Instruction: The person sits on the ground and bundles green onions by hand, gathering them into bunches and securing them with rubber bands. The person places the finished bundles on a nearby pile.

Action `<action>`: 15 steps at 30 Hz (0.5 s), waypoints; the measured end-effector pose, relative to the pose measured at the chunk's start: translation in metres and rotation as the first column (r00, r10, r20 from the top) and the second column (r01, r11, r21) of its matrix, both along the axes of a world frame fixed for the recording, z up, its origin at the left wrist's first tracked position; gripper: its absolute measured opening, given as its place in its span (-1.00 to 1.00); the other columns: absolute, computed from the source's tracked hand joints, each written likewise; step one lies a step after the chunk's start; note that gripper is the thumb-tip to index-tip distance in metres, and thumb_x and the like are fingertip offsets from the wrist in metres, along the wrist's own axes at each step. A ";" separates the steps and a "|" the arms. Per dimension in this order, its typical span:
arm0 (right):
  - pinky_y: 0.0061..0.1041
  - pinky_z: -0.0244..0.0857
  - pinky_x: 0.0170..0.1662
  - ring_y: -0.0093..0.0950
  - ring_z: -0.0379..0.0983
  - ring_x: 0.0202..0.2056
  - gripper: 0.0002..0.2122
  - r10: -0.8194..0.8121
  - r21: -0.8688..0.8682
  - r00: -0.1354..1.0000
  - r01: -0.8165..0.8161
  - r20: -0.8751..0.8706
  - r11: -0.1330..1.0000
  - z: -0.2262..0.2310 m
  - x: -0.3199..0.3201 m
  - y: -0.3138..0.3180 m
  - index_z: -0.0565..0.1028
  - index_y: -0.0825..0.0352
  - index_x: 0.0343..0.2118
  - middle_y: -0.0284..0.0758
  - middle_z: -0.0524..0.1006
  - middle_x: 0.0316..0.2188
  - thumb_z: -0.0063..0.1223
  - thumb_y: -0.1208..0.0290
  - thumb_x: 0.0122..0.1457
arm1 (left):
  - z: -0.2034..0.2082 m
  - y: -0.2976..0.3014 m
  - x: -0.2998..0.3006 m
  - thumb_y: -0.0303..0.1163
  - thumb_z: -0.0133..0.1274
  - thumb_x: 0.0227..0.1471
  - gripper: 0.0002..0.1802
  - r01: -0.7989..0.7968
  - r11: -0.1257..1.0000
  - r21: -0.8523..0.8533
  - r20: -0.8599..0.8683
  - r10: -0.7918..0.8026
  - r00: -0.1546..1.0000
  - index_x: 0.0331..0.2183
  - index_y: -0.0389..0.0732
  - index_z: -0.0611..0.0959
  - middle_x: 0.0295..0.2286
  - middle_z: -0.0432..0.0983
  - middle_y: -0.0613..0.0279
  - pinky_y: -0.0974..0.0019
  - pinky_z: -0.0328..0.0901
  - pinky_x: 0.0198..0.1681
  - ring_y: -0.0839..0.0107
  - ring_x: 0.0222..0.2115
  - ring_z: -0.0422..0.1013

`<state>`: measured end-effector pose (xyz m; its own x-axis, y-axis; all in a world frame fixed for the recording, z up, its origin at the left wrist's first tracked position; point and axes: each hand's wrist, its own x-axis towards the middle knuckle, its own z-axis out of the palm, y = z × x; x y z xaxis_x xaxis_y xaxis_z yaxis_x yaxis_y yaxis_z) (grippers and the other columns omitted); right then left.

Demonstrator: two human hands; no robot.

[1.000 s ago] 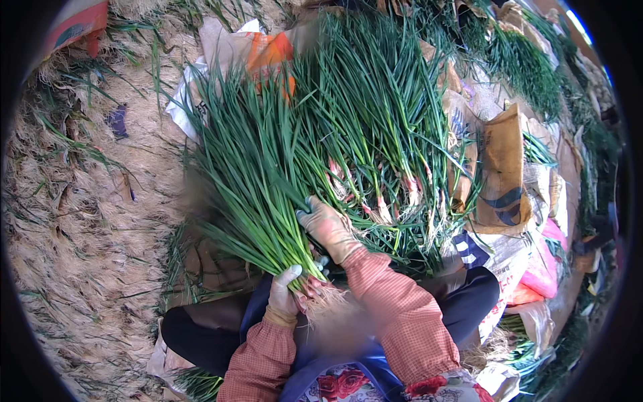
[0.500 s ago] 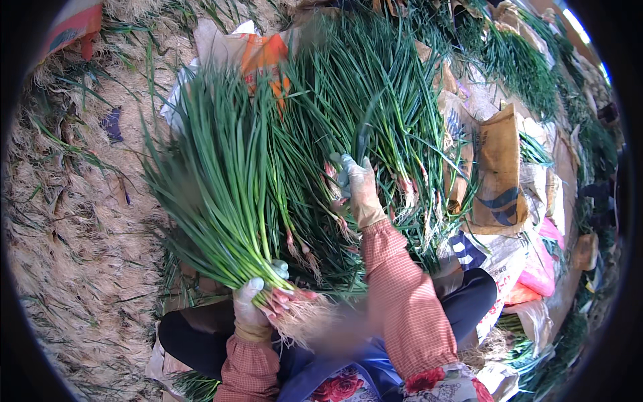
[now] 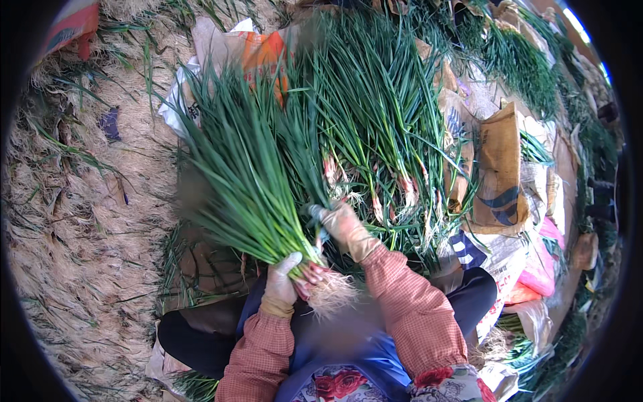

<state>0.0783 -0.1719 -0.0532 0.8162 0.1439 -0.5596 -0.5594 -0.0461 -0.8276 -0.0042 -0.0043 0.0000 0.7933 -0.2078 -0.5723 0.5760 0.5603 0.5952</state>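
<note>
My gloved left hand [image 3: 281, 280] is closed around the lower stalks of a thick bunch of green onions [image 3: 258, 194]. Its leaves fan up and to the left, while reddish bulbs and pale roots hang out below the fist over my lap. Just right of the bunch, my gloved right hand [image 3: 348, 229] is closed on a few more green onions [image 3: 307, 154], whose leaves run upward beside the bunch. Its fingertips are a little blurred. Beyond my right hand lies a loose pile of green onions [image 3: 382, 94] with the bulbs toward me.
Dry, straw-like roots [image 3: 87, 221] cover the ground at left. An orange and white sack [image 3: 261, 50] lies behind the leaves. On the right are a brown paper bag [image 3: 497, 167], a pink bag [image 3: 546, 261] and further green onions [image 3: 516, 63]. My crossed legs [image 3: 472, 305] frame the near side.
The bunch in my left hand has moved right and slightly up. My right hand has come from the pile toward me and left, bringing a few green onions up to the bunch.
</note>
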 end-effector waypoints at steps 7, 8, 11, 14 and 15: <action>-0.63 0.22 -0.69 -0.57 0.43 -0.58 -0.83 -0.230 0.498 0.913 0.381 -0.338 0.779 0.037 -0.033 0.006 0.53 0.32 -0.22 -0.34 0.56 -0.53 0.10 0.42 0.13 | -0.020 -0.003 -0.001 -0.22 -0.03 -0.05 -0.49 -0.048 0.976 -0.214 -0.111 0.025 0.994 -0.19 -0.52 0.51 -0.28 0.52 -0.16 0.04 0.35 -0.07 0.12 -0.29 0.47; -0.62 0.22 -0.68 -0.56 0.43 -0.57 -0.81 -0.268 0.502 0.898 0.421 -0.350 0.755 0.043 -0.029 0.010 0.52 0.33 -0.20 -0.33 0.56 -0.52 0.09 0.44 0.13 | -0.009 -0.011 -0.001 -0.22 -0.03 -0.05 -0.48 -0.099 0.988 -0.119 -0.104 0.087 0.991 -0.19 -0.52 0.51 -0.27 0.51 -0.15 0.04 0.34 -0.03 0.11 -0.27 0.46; -0.57 0.30 -0.60 -0.51 0.46 -0.51 -0.72 -0.438 0.542 0.810 0.586 -0.389 0.602 0.024 -0.026 0.013 0.45 0.36 -0.05 -0.30 0.56 -0.44 -0.01 0.48 0.16 | -0.010 -0.008 -0.001 -0.22 -0.03 -0.05 -0.50 -0.061 0.982 -0.177 -0.118 0.040 0.992 -0.21 -0.51 0.51 -0.31 0.51 -0.10 0.05 0.30 0.02 0.12 -0.27 0.45; -0.61 0.16 -0.60 -0.60 0.21 -0.67 -0.65 -0.340 0.739 0.741 0.653 -0.579 0.165 0.026 -0.031 0.021 0.36 0.47 0.03 -0.50 0.31 -0.66 -0.17 0.35 0.27 | -0.018 0.008 -0.005 -0.22 -0.03 -0.05 -0.52 -0.054 0.981 -0.187 -0.096 0.036 0.995 -0.24 -0.49 0.52 -0.34 0.50 -0.08 0.06 0.30 0.03 0.12 -0.29 0.44; -0.65 0.01 -0.68 -0.67 0.01 -0.74 -0.62 -0.288 0.774 0.790 0.602 -0.541 0.197 0.023 -0.028 0.020 0.34 0.50 0.02 -0.56 0.14 -0.73 -0.18 0.29 0.29 | -0.022 0.015 -0.012 -0.24 -0.03 -0.05 -0.54 -0.045 0.967 -0.249 -0.101 0.020 0.995 -0.23 -0.47 0.52 -0.35 0.50 -0.08 0.03 0.33 -0.02 0.11 -0.31 0.45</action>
